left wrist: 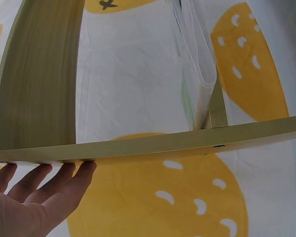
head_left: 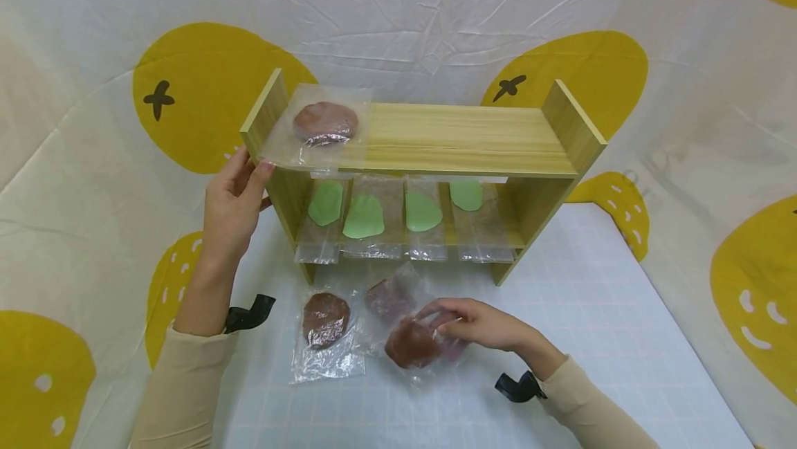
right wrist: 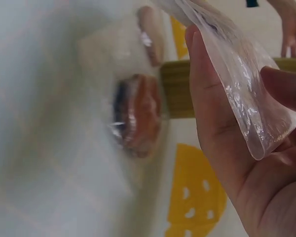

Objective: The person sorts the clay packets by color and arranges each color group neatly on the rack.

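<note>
My left hand [head_left: 236,193] grips the left side panel of a wooden shelf [head_left: 461,138], thumb at the front edge and fingers against the outer side. In the left wrist view, straight fingers [left wrist: 64,190] rest against that panel. My right hand [head_left: 476,324] pinches a clear plastic bag [right wrist: 251,98] between thumb and fingers; a reddish-brown flat lump [head_left: 412,343] shows at the bag in the head view. Beside it on the table lie two more bagged brown lumps [head_left: 326,321] [head_left: 387,299], the nearer one partly overlapped by the held bag.
A bagged brown lump [head_left: 326,122] lies on the shelf top at the left. Several bagged green pieces [head_left: 364,217] line the lower shelf, their bag ends hanging over the front edge. A patterned cloth [head_left: 405,34] hangs behind. The table [head_left: 560,283] has a pale checked cover.
</note>
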Motion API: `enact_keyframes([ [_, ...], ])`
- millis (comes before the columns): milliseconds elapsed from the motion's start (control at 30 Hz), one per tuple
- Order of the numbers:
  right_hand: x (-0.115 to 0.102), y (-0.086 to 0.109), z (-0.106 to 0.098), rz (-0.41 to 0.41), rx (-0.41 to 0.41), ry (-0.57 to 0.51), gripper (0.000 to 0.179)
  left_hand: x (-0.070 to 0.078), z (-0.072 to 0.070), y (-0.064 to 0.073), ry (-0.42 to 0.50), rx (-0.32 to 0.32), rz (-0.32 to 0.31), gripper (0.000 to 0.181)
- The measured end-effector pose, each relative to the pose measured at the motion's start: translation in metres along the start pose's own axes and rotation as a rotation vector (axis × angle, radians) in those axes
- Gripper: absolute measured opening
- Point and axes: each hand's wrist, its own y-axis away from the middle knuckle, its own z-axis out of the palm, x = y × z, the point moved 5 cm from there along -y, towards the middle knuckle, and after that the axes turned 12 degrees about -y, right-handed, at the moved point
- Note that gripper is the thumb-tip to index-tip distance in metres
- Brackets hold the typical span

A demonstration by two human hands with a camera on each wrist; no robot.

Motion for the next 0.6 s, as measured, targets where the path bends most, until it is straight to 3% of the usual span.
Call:
enact_keyframes([
  [200, -0.033, 0.007, -0.006, -0.087, -0.009, -0.019, 0.036, 0.001, 0.0, -0.001, -0.014, 0.002, -0.013, 0.048],
  [600, -0.088, 0.021, -0.031, -0.23, 0.074, 0.059, 0.037, 0.001, 0.0, 0.0, -0.005, 0.002, -0.016, 0.048],
])
